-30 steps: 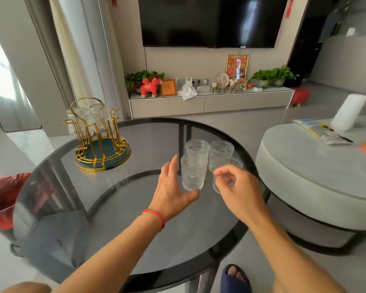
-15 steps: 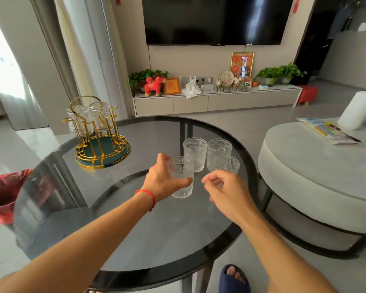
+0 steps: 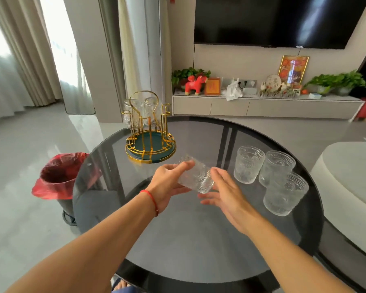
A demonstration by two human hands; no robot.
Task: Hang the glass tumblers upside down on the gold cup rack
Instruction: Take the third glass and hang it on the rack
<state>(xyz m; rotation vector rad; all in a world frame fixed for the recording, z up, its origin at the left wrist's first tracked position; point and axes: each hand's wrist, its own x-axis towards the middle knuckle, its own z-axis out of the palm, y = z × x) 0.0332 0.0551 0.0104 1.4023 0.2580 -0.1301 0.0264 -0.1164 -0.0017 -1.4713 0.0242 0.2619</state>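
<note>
— Holding anything, the left hand [image 3: 169, 185]?
— Yes, fingers curled round a tumbler [image 3: 195, 176] tipped on its side above the table [image 3: 199, 240]. Right hand [image 3: 224, 195] is spread open just beside its base; whether it touches, I cannot tell.
— Other glasses?
— Three tumblers [image 3: 248, 164] upright on the table, right of the hands, close together.
— And the rack [image 3: 149, 132]?
— Farther back on the left, near the table edge, two glasses [image 3: 133, 112] hanging mouth down on it.
</note>
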